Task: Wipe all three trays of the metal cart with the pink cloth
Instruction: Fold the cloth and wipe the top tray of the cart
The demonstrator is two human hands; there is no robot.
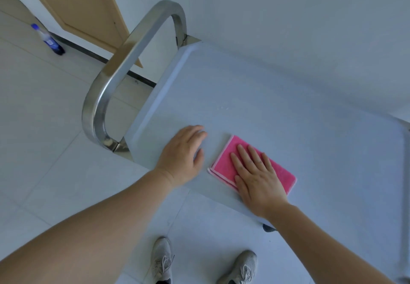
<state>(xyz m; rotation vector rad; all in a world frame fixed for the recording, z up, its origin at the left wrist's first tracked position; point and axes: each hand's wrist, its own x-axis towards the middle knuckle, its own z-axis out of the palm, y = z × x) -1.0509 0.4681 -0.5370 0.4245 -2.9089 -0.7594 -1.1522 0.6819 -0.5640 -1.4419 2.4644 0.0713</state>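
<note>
The metal cart's top tray [277,106] fills the middle and right of the head view, seen from above. A folded pink cloth [224,161] lies flat on the tray near its front edge. My right hand [257,173] presses flat on the cloth, fingers stretched out and slightly apart. My left hand [183,155] rests palm down on the bare tray just left of the cloth, fingers curled a little, holding nothing. The two lower trays are hidden under the top one.
The cart's curved steel handle [124,62] arches over its left end. A blue spray bottle [47,39] stands on the tiled floor by a wooden door [84,6]. The white wall is behind the cart. My two shoes [162,259] are below the tray's front edge.
</note>
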